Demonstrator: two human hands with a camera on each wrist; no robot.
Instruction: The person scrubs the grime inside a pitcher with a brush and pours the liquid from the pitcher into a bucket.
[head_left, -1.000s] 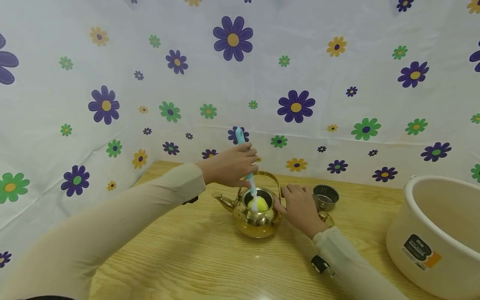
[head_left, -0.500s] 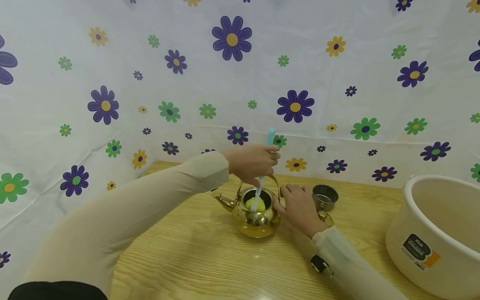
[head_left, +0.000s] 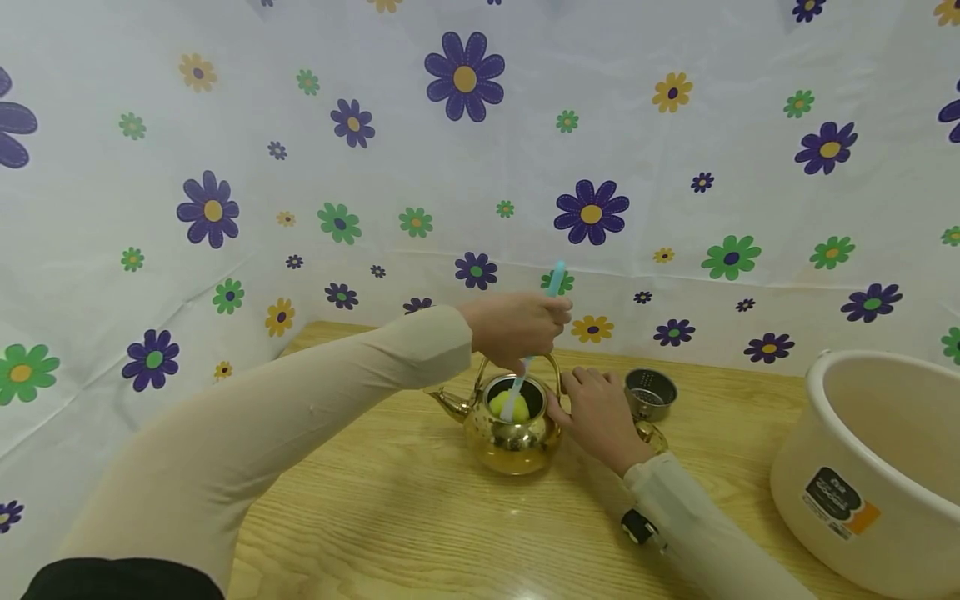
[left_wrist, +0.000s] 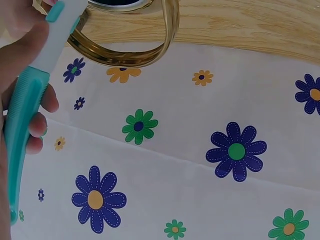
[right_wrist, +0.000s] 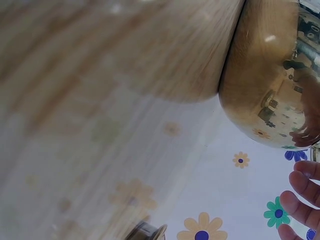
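Note:
My left hand (head_left: 513, 325) grips the turquoise-and-white handle of a sponge bottle brush (left_wrist: 26, 107), fingers wrapped round it in the left wrist view. The brush slants down to the left into a lidless gold kettle (head_left: 513, 450), its yellow sponge head (head_left: 510, 405) inside the mouth. My right hand (head_left: 600, 417) holds the kettle's right side at the base of the raised handle, thumb at the front. In the right wrist view, fingertips (right_wrist: 300, 207) show beside the shiny kettle body (right_wrist: 270, 75).
Right of the kettle stand a perforated metal strainer (head_left: 651, 396) and a gold lid (head_left: 654, 437), partly behind the right hand. A big cream bucket (head_left: 798, 467) occupies the right side of the wooden table (head_left: 420, 517). A flowered cloth (head_left: 405, 167) hangs behind.
My left hand has shifted right over the kettle, and the brush handle now leans right instead of left. The sponge has stayed inside the mouth. My right hand and the kettle hold their place.

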